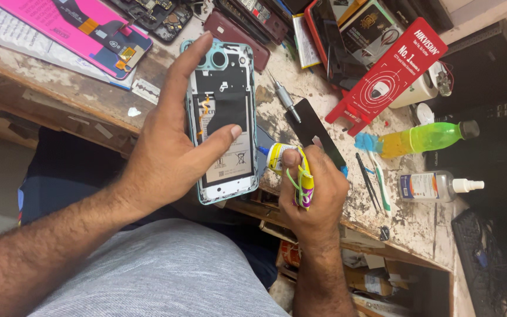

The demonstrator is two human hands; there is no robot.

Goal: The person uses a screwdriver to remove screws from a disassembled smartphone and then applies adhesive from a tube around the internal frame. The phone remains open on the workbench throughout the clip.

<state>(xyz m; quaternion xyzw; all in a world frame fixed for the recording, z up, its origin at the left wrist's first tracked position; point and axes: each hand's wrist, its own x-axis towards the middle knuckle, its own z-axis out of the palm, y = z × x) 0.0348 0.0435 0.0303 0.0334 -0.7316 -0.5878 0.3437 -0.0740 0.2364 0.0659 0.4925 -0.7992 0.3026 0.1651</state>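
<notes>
Grey cloth over the person's lap (165, 276) fills the near foreground, and both forearms rise from it toward the workbench (48, 82). An opened phone (224, 117), its back cover removed so that the battery and inner plates are exposed inside a pale teal frame, is held at the bench's front edge by the left hand (168, 147). The frame is gripped from its left side: the forefinger is stretched up along the edge to the camera corner, and the thumb is pressed flat across the battery. Just to the phone's right, a small glue tube (294, 173) with a yellow-and-purple label and a blue nozzle is clasped by the right hand (312, 194), the fingers curled tight around it and the nozzle pointed toward the phone's lower right side; whether the nozzle touches the frame cannot be told. Behind the right hand a black flat panel (315, 132) and a metal screwdriver (283, 97) are laid on the worn surface. Farther right, a green-and-yellow bottle (421, 139) and a clear spray bottle (435, 185) are laid on their sides, with a red card box (391, 73) above them. A pink sheet bearing a phone part (66, 29) is set at the far left.
</notes>
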